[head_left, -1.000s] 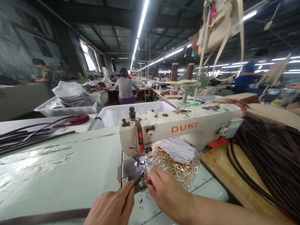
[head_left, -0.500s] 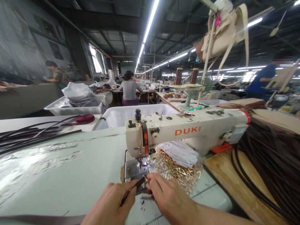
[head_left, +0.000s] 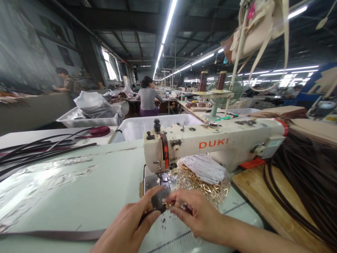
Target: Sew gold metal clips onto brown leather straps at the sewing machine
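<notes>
Both hands meet just in front of the sewing machine (head_left: pixel 210 144), at the plate under its needle. The left hand (head_left: pixel 129 228) pinches the end of a dark strap (head_left: pixel 65 234) between thumb and fingers; the strap runs back from that grip along the near edge of the table (head_left: pixel 79 186) and off to the left. The right hand (head_left: pixel 200 218) is closed around the same strap end, fingertips pressed on what looks like a small gold clasp (head_left: pixel 166 205), though it is too small to tell for sure. The strap end lies on the plate, close to the presser foot but, as far as can be seen, not yet under it. Judging from this, the hardware is being fitted onto the strap end and no stitching has begun on this piece. A clear bag of gold clasps (head_left: pixel 202 186) sits just behind the right hand, touching the machine's base. A thick heap of dark straps (head_left: pixel 305 189) lies on the right, over a wooden board (head_left: pixel 263 200), and a few more straps (head_left: pixel 39 149) lie far left, so much seems left to do.
</notes>
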The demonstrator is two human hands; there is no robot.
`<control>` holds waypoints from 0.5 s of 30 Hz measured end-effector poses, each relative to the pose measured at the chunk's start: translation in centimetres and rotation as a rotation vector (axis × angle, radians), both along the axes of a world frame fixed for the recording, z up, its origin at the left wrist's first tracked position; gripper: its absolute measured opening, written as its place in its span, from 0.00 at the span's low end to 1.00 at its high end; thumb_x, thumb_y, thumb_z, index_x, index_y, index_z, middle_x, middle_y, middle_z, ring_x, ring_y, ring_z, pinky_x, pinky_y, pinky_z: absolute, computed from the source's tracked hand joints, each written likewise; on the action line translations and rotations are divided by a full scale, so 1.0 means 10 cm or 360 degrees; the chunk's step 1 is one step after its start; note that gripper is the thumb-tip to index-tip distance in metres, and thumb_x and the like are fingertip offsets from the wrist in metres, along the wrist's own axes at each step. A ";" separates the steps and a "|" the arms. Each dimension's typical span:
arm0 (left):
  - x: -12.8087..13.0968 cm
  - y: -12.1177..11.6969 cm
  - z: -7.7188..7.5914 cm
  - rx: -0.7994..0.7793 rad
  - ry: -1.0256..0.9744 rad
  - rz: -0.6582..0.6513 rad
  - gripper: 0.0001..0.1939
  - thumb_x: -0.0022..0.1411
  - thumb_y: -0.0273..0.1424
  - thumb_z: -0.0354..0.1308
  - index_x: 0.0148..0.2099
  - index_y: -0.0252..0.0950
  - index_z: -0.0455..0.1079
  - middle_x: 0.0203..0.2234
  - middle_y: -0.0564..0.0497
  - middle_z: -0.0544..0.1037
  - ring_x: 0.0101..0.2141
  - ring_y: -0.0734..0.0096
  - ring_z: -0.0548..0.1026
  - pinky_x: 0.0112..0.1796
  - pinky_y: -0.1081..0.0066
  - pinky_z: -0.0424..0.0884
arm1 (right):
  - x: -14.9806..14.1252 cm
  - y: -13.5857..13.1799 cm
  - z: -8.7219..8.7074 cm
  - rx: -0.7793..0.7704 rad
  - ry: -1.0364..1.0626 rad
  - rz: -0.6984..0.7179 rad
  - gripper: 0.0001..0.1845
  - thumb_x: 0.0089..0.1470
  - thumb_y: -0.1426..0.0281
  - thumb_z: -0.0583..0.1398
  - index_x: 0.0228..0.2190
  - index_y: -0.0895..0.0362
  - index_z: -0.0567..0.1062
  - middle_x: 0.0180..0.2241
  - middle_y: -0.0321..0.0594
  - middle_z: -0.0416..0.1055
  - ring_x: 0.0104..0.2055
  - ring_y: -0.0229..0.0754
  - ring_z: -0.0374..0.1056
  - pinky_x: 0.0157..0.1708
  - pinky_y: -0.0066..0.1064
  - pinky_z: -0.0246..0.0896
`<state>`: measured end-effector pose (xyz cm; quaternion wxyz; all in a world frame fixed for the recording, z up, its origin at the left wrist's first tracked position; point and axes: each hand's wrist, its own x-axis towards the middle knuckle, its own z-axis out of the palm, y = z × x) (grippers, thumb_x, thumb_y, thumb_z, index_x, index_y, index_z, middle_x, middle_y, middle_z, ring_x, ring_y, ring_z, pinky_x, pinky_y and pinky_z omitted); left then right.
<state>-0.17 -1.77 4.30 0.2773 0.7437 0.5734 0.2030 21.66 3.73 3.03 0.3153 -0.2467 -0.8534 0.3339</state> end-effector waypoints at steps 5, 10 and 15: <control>0.02 0.01 0.08 -0.0202 -0.0152 -0.0069 0.09 0.68 0.37 0.47 0.42 0.42 0.67 0.24 0.60 0.71 0.28 0.74 0.70 0.31 0.77 0.62 | 0.04 -0.01 -0.02 -0.0384 0.0192 0.0084 0.13 0.59 0.67 0.59 0.25 0.58 0.64 0.39 0.36 0.75 0.30 0.32 0.64 0.28 0.25 0.54; 0.06 -0.05 0.04 -0.0074 -0.0136 0.0004 0.12 0.69 0.39 0.44 0.37 0.41 0.64 0.26 0.58 0.75 0.29 0.73 0.73 0.32 0.76 0.62 | 0.02 0.00 0.00 -0.0626 0.0236 0.0113 0.12 0.58 0.66 0.59 0.26 0.59 0.65 0.38 0.40 0.75 0.29 0.33 0.63 0.27 0.26 0.53; 0.10 -0.11 0.01 0.0011 -0.0039 -0.0029 0.13 0.70 0.40 0.41 0.40 0.44 0.65 0.28 0.58 0.76 0.30 0.73 0.75 0.33 0.77 0.63 | -0.04 -0.04 0.11 -0.0701 0.0049 -0.0124 0.19 0.49 0.67 0.67 0.42 0.56 0.68 0.35 0.34 0.76 0.35 0.38 0.71 0.35 0.27 0.59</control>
